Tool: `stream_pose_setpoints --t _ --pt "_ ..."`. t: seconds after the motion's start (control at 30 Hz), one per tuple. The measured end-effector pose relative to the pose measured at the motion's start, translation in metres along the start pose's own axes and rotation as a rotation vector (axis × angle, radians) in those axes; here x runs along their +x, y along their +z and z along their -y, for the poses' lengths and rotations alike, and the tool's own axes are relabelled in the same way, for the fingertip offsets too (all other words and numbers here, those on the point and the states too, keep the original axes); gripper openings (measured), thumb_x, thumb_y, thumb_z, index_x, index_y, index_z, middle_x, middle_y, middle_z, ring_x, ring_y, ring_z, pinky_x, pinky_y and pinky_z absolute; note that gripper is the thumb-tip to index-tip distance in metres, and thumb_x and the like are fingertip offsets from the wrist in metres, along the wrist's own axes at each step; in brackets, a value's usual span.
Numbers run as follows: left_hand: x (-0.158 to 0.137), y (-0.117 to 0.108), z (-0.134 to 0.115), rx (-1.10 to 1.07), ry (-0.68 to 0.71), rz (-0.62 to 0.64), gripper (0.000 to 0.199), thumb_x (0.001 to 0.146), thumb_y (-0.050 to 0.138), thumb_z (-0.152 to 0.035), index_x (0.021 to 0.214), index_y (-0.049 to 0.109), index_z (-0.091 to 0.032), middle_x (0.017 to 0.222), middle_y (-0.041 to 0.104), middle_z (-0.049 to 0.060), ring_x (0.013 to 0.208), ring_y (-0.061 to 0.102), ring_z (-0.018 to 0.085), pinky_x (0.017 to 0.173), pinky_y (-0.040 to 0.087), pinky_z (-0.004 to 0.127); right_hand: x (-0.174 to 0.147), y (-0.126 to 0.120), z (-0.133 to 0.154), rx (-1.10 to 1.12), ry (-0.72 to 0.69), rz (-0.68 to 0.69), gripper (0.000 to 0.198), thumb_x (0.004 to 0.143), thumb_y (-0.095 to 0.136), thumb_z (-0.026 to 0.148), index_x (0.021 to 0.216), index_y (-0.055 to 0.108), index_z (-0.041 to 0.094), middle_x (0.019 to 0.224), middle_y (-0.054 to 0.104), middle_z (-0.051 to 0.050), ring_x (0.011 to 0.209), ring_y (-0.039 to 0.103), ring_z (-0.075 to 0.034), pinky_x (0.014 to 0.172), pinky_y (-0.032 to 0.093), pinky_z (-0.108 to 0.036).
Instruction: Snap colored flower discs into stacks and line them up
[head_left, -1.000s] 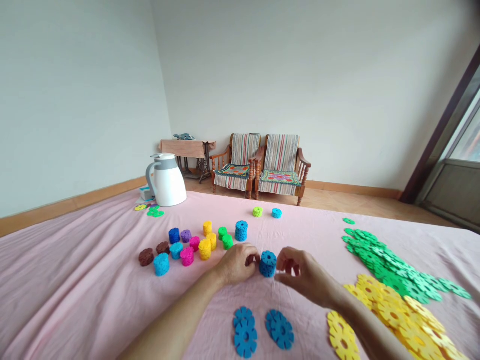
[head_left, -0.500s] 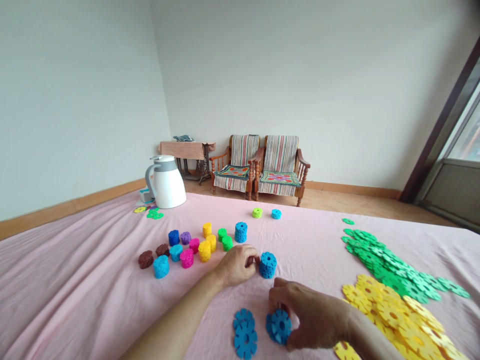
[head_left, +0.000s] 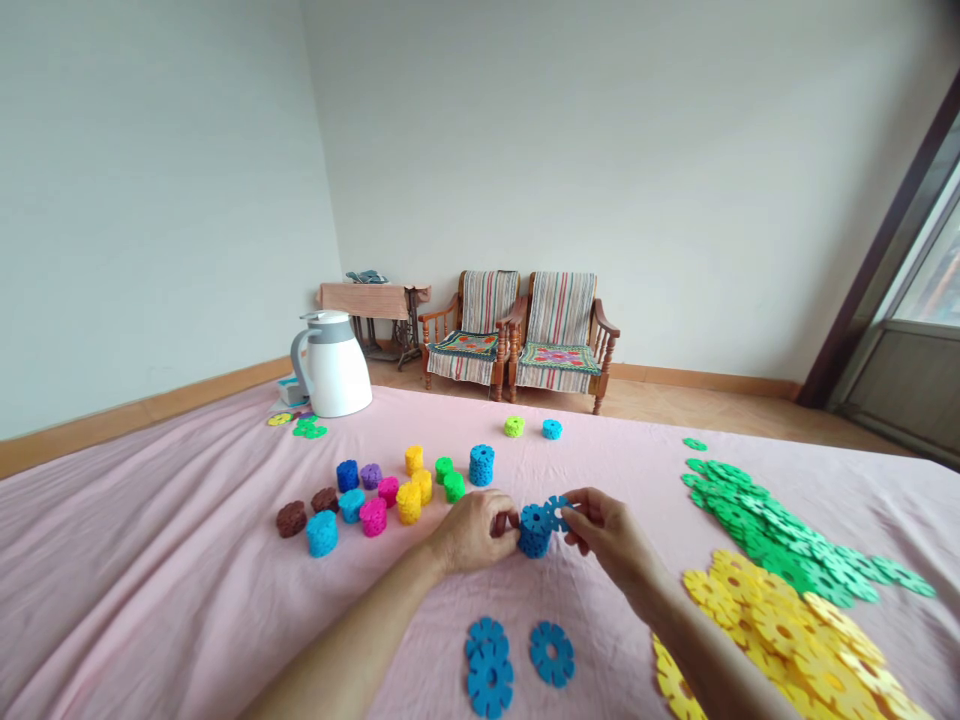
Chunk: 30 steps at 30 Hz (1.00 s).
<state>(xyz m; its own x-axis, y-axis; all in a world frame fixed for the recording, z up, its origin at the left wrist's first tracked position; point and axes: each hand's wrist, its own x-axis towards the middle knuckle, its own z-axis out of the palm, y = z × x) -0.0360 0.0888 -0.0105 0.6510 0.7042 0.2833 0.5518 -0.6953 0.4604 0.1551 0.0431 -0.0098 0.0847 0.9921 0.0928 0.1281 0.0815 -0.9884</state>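
A stack of blue snowflake discs (head_left: 533, 541) stands on the pink cloth. At its left side is my left hand (head_left: 476, 532), fingers curled in, the fingertips at or very near the stack's edge; I see nothing held in them. From the right, my right hand (head_left: 611, 535) pinches one blue snowflake disc (head_left: 556, 513) between thumb and fingers. That disc is tilted and overlaps the right side of the stack's top. Closer to me lie a single blue disc (head_left: 552, 655) and a few overlapping blue discs (head_left: 490, 680), flat on the cloth.
Short stacks in several colours, such as yellow (head_left: 409, 503) and pink (head_left: 373, 518), stand to the left. Heaps of yellow discs (head_left: 787, 630) and green discs (head_left: 765, 520) lie right. A white jug (head_left: 337, 375) stands at the back left, with two wooden chairs (head_left: 559, 340) beyond.
My right hand has lifted a blue disc from the near pile and carried it forward to the stack. One disc stays lying there. My left hand has hardly moved.
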Motion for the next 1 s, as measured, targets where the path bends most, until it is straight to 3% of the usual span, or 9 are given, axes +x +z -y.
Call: stream_pose_setpoints --t 0.17,0.5,0.8,0.93,1.0 --pt "0.0 0.0 0.0 0.002 -0.01 0.018 0.01 0.068 0.053 -0.014 0.074 0.061 -0.016 0.065 0.054 -0.002 0.06 0.048 0.011 0.055 0.034 0.02 0.001 0.007 -0.004 0.168 0.048 0.008 0.037 0.06 0.068 0.044 0.082 0.061 0.014 0.061 0.062 -0.002 0.055 0.059 -0.013 0.049 0.046 -0.025" --pt "0.0 -0.001 -0.001 -0.015 -0.018 0.019 0.011 0.068 0.052 -0.014 0.074 0.061 -0.016 0.066 0.056 -0.001 0.061 0.05 0.011 0.055 0.035 0.02 -0.003 0.009 0.0 0.183 0.066 0.042 0.035 0.062 0.067 0.037 0.085 0.061 0.012 0.066 0.065 -0.003 0.058 0.062 -0.015 0.054 0.052 -0.029" --pt "0.001 0.0 0.0 -0.011 -0.015 0.014 0.011 0.069 0.052 -0.015 0.074 0.061 -0.016 0.066 0.055 -0.001 0.061 0.05 0.012 0.055 0.034 0.02 -0.004 0.005 -0.005 0.039 -0.005 0.055 0.026 0.069 0.06 0.035 0.085 0.06 0.014 0.064 0.063 -0.002 0.058 0.062 -0.015 0.052 0.049 -0.027" --pt "0.001 0.0 0.001 -0.015 -0.005 0.012 0.012 0.069 0.051 -0.013 0.074 0.061 -0.016 0.066 0.055 -0.001 0.061 0.049 0.011 0.056 0.034 0.02 -0.003 -0.002 -0.002 -0.147 -0.033 0.007 0.02 0.072 0.053 0.031 0.082 0.059 0.015 0.062 0.061 0.0 0.053 0.059 -0.013 0.046 0.042 -0.023" --pt "0.001 0.001 0.002 -0.012 -0.004 0.014 0.013 0.068 0.051 -0.012 0.075 0.061 -0.016 0.066 0.055 -0.001 0.061 0.049 0.011 0.056 0.034 0.02 -0.006 -0.006 0.004 -0.237 -0.044 0.06 0.017 0.074 0.05 0.03 0.074 0.057 0.015 0.058 0.057 0.002 0.049 0.056 -0.011 0.044 0.039 -0.021"
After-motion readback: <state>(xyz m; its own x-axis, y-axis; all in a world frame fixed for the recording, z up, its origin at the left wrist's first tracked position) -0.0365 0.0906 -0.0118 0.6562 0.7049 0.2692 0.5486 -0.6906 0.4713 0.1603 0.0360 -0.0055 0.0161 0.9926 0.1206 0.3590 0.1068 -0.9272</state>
